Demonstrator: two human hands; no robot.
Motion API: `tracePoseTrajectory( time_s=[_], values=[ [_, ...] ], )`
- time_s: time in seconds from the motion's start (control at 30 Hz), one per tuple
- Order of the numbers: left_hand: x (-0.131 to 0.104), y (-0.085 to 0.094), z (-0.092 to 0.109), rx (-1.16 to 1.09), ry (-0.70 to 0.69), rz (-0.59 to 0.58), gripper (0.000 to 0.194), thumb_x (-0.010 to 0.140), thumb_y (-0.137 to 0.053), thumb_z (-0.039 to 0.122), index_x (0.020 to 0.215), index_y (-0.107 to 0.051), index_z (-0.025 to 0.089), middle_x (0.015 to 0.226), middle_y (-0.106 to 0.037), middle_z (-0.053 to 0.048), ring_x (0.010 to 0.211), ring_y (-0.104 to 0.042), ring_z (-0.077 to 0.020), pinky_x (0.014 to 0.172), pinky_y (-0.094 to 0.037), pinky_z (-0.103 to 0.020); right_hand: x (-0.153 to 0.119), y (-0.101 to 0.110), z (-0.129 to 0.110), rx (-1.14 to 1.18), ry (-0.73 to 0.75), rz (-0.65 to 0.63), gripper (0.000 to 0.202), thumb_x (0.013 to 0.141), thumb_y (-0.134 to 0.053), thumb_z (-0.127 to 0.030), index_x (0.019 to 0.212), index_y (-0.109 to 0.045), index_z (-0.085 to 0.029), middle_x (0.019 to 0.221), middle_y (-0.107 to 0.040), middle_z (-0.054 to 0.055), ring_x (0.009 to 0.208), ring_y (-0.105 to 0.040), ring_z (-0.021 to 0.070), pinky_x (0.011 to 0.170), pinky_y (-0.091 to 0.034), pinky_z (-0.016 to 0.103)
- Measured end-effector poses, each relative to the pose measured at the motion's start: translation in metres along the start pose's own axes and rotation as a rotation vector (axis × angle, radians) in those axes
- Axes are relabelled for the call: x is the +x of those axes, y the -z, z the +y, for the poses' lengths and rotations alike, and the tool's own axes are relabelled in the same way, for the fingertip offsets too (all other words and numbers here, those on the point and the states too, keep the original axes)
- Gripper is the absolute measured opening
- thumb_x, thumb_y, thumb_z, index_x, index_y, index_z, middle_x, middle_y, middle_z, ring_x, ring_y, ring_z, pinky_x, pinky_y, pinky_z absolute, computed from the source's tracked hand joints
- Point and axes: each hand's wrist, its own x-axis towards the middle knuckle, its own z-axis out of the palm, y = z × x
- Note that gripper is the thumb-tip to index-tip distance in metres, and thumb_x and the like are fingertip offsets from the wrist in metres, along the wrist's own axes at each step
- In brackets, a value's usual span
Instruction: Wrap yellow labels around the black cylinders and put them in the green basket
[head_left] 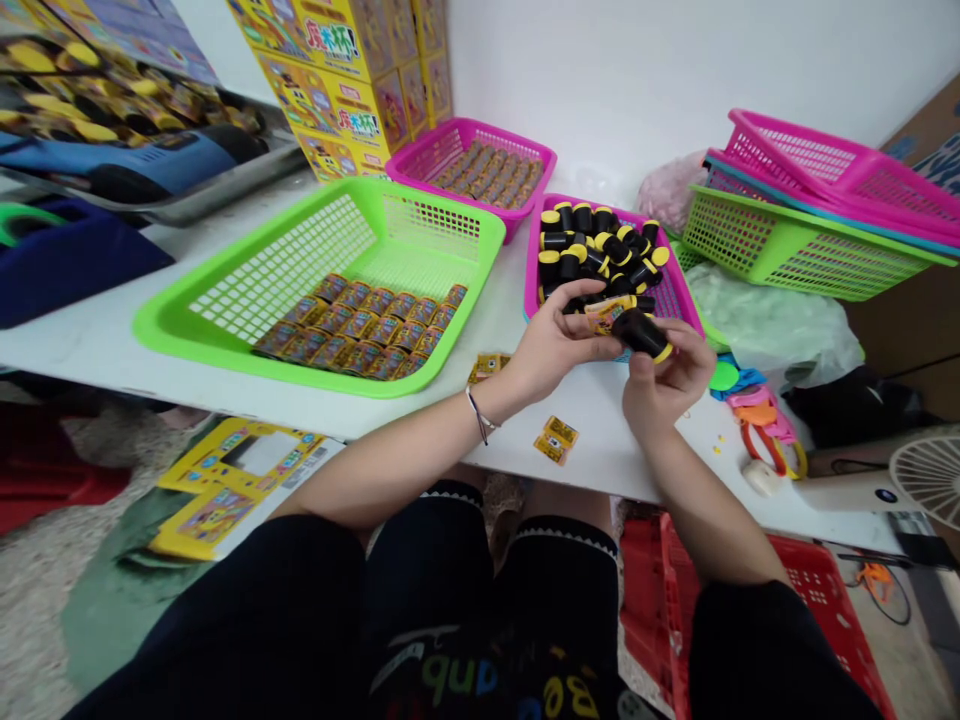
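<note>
My left hand [559, 335] pinches a printed yellow-orange sleeve label [609, 312] between thumb and fingers. Against it, my right hand [671, 375] grips a small black canister [637, 332] with a yellow cap, tilted so the cap points down to the right. The label's edge meets the black end of the canister; whether it is around it I cannot tell. Just beyond both hands, a pink basket [682, 300] holds many loose black canisters [577, 250] with yellow caps. Flat labels [556, 440] lie on the table [495, 440] below my hands, and more labels [491, 366] rest beside my left wrist.
Left of my hands stands a green basket [225, 362] with rows of labelled canisters [367, 325]. Another pink basket [544, 165] with similar rows sits behind it, near stacked yellow boxes [330, 90]. Stacked baskets [772, 240] and a small fan [926, 480] are on the right.
</note>
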Motion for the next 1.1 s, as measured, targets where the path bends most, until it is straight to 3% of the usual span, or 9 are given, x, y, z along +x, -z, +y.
tracePoseTrajectory(
  time_s=[0.13,0.3,0.4,0.57,0.67,0.77,0.87,1.0,1.1],
  values=[
    [-0.003,-0.002,0.01,0.139,-0.066,0.081,0.081,0.071,-0.088,0.029,0.138,-0.043,0.027,0.09,-0.078,0.0,0.085,-0.078,-0.0198,0.085,-0.062,-0.034,0.005,0.002,0.003,-0.027,0.013,0.077,0.031,0.09,-0.06,-0.054,0.112,-0.055,-0.033,0.098,-0.061,0.003,0.096,-0.067,0.0226,0.088,-0.059,0.049],
    [-0.009,-0.002,0.017,0.461,-0.183,0.046,0.091,0.082,-0.079,0.032,0.156,-0.025,0.029,0.112,-0.076,-0.006,0.099,-0.077,-0.0249,0.095,-0.06,-0.039,0.023,0.014,0.015,0.041,-0.007,0.189,0.035,0.097,-0.046,-0.055,0.125,-0.059,-0.038,0.104,-0.06,0.001,0.1,-0.066,0.0203,0.092,-0.057,0.045],
    [-0.012,0.0,0.011,0.595,-0.214,-0.049,0.088,0.087,-0.075,0.035,0.158,-0.024,0.029,0.113,-0.076,-0.005,0.111,-0.073,-0.027,0.1,-0.058,-0.039,0.028,0.022,0.015,0.019,-0.033,0.093,0.041,0.097,-0.045,-0.06,0.123,-0.064,-0.036,0.096,-0.063,0.001,0.093,-0.067,0.0215,0.091,-0.056,0.049],
    [-0.012,0.004,0.003,0.71,-0.187,-0.073,0.086,0.087,-0.074,0.042,0.158,-0.026,0.032,0.113,-0.077,-0.004,0.105,-0.075,-0.0278,0.095,-0.06,-0.039,0.028,0.029,0.01,-0.069,-0.088,-0.054,0.044,0.093,-0.049,-0.064,0.113,-0.071,-0.031,0.091,-0.068,0.002,0.093,-0.07,0.024,0.092,-0.056,0.053],
    [-0.011,0.006,0.005,0.729,-0.249,-0.099,0.083,0.091,-0.069,0.04,0.16,-0.021,0.033,0.13,-0.07,-0.006,0.113,-0.072,-0.0278,0.096,-0.059,-0.038,0.029,0.03,0.012,-0.053,-0.071,-0.065,0.039,0.093,-0.054,-0.06,0.112,-0.072,-0.032,0.093,-0.07,0.002,0.095,-0.07,0.024,0.092,-0.057,0.052],
    [-0.009,0.008,0.004,0.726,-0.377,-0.128,0.078,0.095,-0.062,0.04,0.16,-0.018,0.035,0.151,-0.052,-0.006,0.121,-0.068,-0.0288,0.099,-0.058,-0.039,0.031,0.031,0.014,-0.088,-0.029,-0.096,0.038,0.094,-0.053,-0.057,0.113,-0.073,-0.031,0.09,-0.07,0.002,0.096,-0.07,0.0232,0.094,-0.056,0.052],
    [-0.006,0.009,-0.001,0.699,-0.512,-0.166,0.081,0.097,-0.059,0.045,0.161,-0.01,0.036,0.158,-0.043,-0.007,0.12,-0.069,-0.0292,0.099,-0.058,-0.042,0.033,0.032,0.014,-0.154,0.029,-0.11,0.036,0.097,-0.051,-0.051,0.114,-0.073,-0.028,0.09,-0.071,0.003,0.098,-0.069,0.0227,0.097,-0.055,0.052],
    [-0.005,0.008,-0.007,0.607,-0.578,-0.13,0.084,0.096,-0.06,0.049,0.16,-0.007,0.036,0.152,-0.051,-0.01,0.115,-0.072,-0.0259,0.099,-0.059,-0.043,0.033,0.031,0.019,-0.119,0.099,-0.141,0.03,0.096,-0.057,-0.045,0.118,-0.071,-0.029,0.097,-0.072,0.003,0.098,-0.069,0.0216,0.093,-0.056,0.047],
    [-0.004,0.007,-0.006,0.543,-0.566,-0.11,0.078,0.093,-0.062,0.051,0.156,-0.019,0.03,0.144,-0.057,-0.011,0.116,-0.071,-0.0263,0.093,-0.061,-0.044,0.032,0.029,0.022,-0.042,0.098,-0.186,0.033,0.093,-0.062,-0.046,0.121,-0.068,-0.03,0.101,-0.071,0.004,0.096,-0.069,0.0212,0.087,-0.059,0.044]
  ],
)
